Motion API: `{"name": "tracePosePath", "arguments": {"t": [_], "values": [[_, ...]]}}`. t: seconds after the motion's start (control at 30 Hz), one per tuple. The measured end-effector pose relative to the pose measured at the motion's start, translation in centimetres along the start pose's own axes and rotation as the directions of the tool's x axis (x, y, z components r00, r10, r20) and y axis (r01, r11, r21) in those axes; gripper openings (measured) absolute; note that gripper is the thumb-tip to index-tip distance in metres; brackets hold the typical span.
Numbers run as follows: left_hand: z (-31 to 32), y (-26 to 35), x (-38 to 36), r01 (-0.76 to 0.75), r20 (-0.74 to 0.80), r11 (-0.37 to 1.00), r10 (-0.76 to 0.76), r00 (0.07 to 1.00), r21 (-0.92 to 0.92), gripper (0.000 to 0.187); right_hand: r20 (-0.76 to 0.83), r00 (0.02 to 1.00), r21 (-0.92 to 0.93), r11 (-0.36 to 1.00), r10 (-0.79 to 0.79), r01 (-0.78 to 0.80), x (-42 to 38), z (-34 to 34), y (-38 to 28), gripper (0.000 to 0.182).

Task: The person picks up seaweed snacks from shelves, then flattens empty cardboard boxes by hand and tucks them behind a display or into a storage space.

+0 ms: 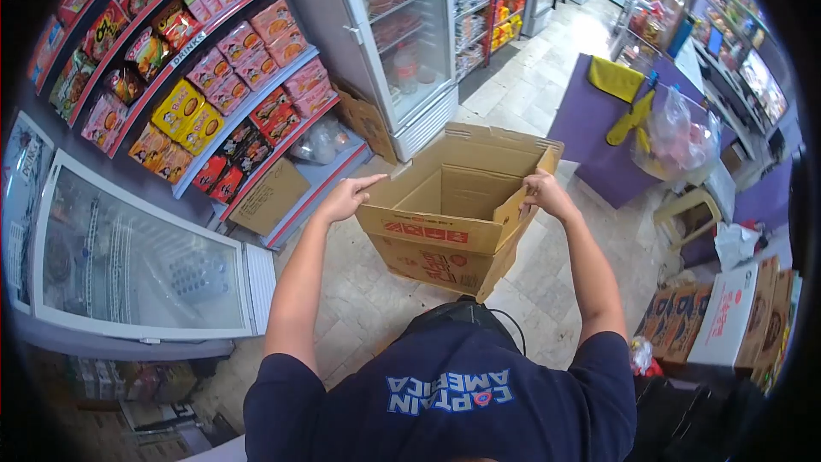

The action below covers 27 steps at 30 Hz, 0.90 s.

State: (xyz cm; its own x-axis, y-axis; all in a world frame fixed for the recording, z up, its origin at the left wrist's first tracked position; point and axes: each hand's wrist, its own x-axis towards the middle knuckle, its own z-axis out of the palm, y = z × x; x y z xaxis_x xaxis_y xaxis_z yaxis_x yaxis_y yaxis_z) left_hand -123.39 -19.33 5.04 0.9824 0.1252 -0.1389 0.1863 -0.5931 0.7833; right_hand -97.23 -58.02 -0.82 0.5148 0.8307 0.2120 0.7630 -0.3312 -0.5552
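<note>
A tall brown cardboard box (428, 252) with red print stands in front of me, its top open and the flaps raised. At its left rim is my left hand (345, 198), fingers stretched across the edge and thumb near the front corner. My right hand (548, 194) grips the right rim, with bent fingers over the cardboard edge. The inside of the box shows bare cardboard walls; its lowest part is hidden from this angle.
Shelves of noodle packs (188, 115) line the left, above a white chest freezer (145, 248). A glass-door fridge (402, 43) stands ahead. On the right are a purple counter (590, 120), hanging plastic bags (676, 133), a stool (691, 216) and stacked cartons (727, 312).
</note>
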Motion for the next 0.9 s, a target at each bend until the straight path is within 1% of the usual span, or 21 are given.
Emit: {"name": "tracePosePath", "arguments": {"t": [0.03, 0.13, 0.17, 0.23, 0.3, 0.33, 0.37, 0.4, 0.43, 0.47, 0.53, 0.57, 0.63, 0.67, 0.7, 0.73, 0.77, 0.8, 0.83, 0.9], "values": [[-0.6, 0.4, 0.2, 0.010, 0.050, 1.000, -0.009, 0.999, -0.022, 0.061, -0.035, 0.999, 0.004, 1.000, -0.029, 0.029, 1.0, -0.1, 0.3, 0.032], [-2.3, -0.5, 1.6, 0.033, 0.105, 0.980, -0.012, 0.994, -0.197, 0.059, -0.093, 0.992, -0.024, 0.996, -0.083, 0.082, 4.6, 0.9, 4.7, 0.038], [-2.6, -0.5, 2.2, 0.016, 0.134, 0.980, 0.011, 0.991, -0.198, 0.058, -0.140, 0.982, -0.040, 0.992, -0.126, 0.122, 6.1, 1.4, 6.1, 0.037], [-3.0, -0.1, 3.4, -0.017, 0.196, 0.979, 0.057, 0.979, -0.202, 0.056, -0.131, 0.991, -0.060, 0.998, -0.006, -0.001, 9.1, 0.6, 6.2, 0.036], [-2.5, 1.2, 4.2, -0.003, 0.289, 0.990, 0.045, 0.956, -0.144, 0.056, -0.109, 0.986, -0.071, 0.989, 0.123, -0.132, 12.3, 0.8, 7.9, 0.036], [-2.4, 2.2, 4.6, 0.001, 0.333, 0.993, 0.038, 0.942, -0.117, 0.056, -0.101, 0.992, -0.072, 0.994, 0.077, -0.084, 13.6, 0.9, 8.3, 0.035], [-2.7, 3.5, 5.0, 0.051, 0.331, 0.997, -0.029, 0.943, -0.057, 0.056, -0.093, 0.995, -0.073, 0.997, 0.028, -0.035, 14.8, 1.0, 8.5, 0.035], [-3.1, 3.0, 5.2, 0.043, 0.244, 0.997, -0.027, 0.969, -0.063, 0.055, -0.087, 0.996, -0.074, 0.997, -0.023, 0.017, 16.1, 1.0, 8.6, 0.035], [-3.9, 2.2, 5.3, 0.034, 0.151, 0.997, -0.024, 0.988, -0.065, 0.055, -0.088, 0.984, -0.046, 0.987, -0.155, 0.152, 17.3, 1.0, 8.9, 0.032], [-4.7, 1.4, 5.2, 0.025, 0.055, 0.997, -0.021, 0.998, -0.068, 0.054, -0.114, 0.971, -0.021, 0.978, -0.211, 0.210, 18.7, 0.9, 9.0, 0.031], [-6.7, -0.4, 4.4, 0.054, -0.113, 0.978, -0.078, 0.991, -0.200, 0.049, -0.165, 0.936, 0.029, 0.947, -0.312, 0.321, 21.1, -0.2, 7.3, 0.029], [-7.8, -1.3, 3.8, 0.062, -0.190, 0.962, -0.116, 0.975, -0.267, 0.047, -0.224, 0.897, 0.074, 0.912, -0.380, 0.404, 22.3, -1.2, 5.9, 0.027], [-10.7, -2.0, 2.7, 0.035, -0.249, 0.955, -0.112, 0.962, -0.294, 0.064, -0.266, 0.879, 0.108, 0.894, -0.396, 0.435, 25.1, -2.6, 4.1, 0.026], [-11.6, -2.5, 2.2, -0.150, -0.363, 0.860, -0.042, 0.931, -0.487, 0.069, -0.293, 0.868, 0.121, 0.885, -0.401, 0.450, 26.7, -3.1, 3.3, 0.025], [-12.5, -2.7, 2.0, -0.344, -0.483, 0.702, 0.001, 0.876, -0.623, 0.076, -0.309, 0.877, 0.162, 0.889, -0.366, 0.428, 28.1, -3.6, 2.8, 0.023], [-12.9, -3.0, 1.8, -0.526, -0.599, 0.489, 0.008, 0.801, -0.696, 0.084, -0.331, 0.878, 0.212, 0.880, -0.344, 0.425, 29.6, -3.5, 2.6, 0.022], [-11.9, -3.2, 2.2, -0.733, -0.741, 0.272, 0.092, 0.665, -0.624, 0.102, -0.356, 0.879, 0.261, 0.869, -0.318, 0.420, 31.2, -3.3, 2.4, 0.021], [-10.6, -5.1, 2.9, -0.640, -0.722, 0.483, 0.022, 0.691, -0.598, 0.100, -0.385, 0.878, 0.307, 0.858, -0.284, 0.412, 32.9, -3.2, 2.2, 0.021], [-8.6, -9.0, 4.0, -0.504, -0.707, 0.664, -0.052, 0.706, -0.552, 0.099, -0.398, 0.857, 0.273, 0.850, -0.326, 0.450, 34.4, -3.0, 1.3, 0.018], [-6.9, -14.8, 7.3, -0.313, -0.716, 0.827, -0.146, 0.682, -0.467, 0.096, -0.348, 0.900, 0.470, 0.782, -0.264, 0.411, 37.1, -0.8, 0.8, 0.017]]}}
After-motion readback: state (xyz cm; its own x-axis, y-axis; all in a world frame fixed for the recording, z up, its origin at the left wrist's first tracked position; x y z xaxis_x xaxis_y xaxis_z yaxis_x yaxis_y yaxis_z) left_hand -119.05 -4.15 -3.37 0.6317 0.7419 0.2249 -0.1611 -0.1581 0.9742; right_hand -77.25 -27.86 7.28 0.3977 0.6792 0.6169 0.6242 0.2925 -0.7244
